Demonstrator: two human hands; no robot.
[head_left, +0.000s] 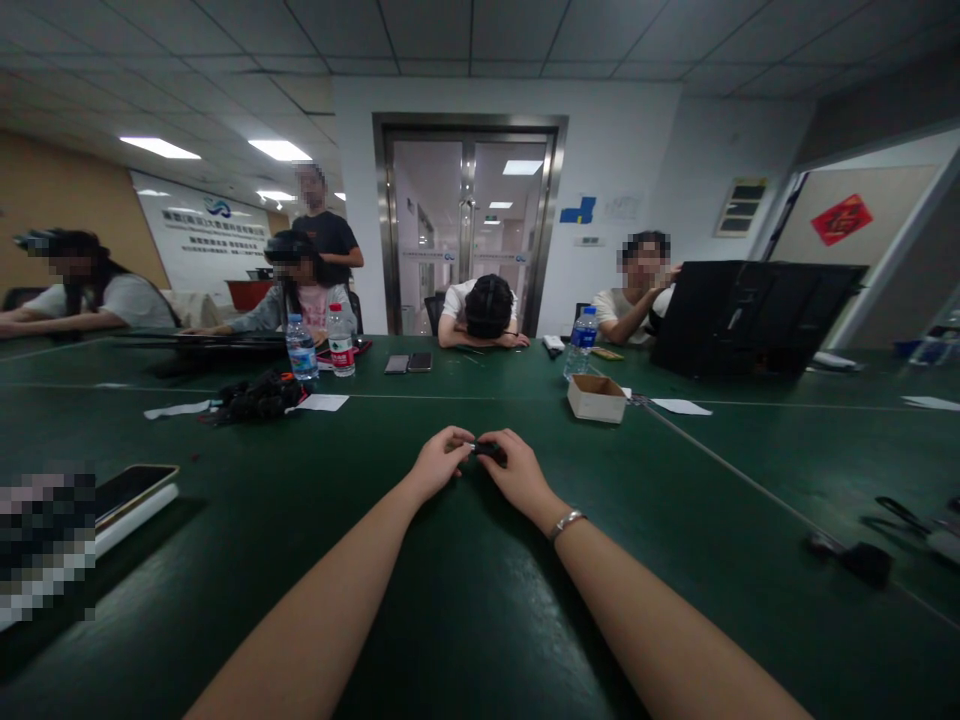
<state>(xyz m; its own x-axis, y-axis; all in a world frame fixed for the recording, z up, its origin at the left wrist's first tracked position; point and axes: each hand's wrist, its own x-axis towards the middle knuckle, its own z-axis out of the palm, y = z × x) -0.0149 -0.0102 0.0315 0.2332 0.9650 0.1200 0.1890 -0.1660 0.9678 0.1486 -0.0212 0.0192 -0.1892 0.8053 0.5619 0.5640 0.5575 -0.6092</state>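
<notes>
Both hands meet over the green table (465, 600), around a small black piece (486, 449) with a light, whitish tip at its left end. My left hand (441, 465) pinches that tip between thumb and fingers. The black end sits in the closed fingers of my right hand (519, 472), whose wrist wears a silver bracelet (565, 524). The fingers partly cover the piece, and it is too small for me to tell its kind.
Ahead to the right stand an open white box (597, 408) and a water bottle (582, 345). A heap of black items (259, 397) lies left, near two bottles. A phone (139, 490) rests at the near left. Several people sit around the table beside a large black case (742, 318).
</notes>
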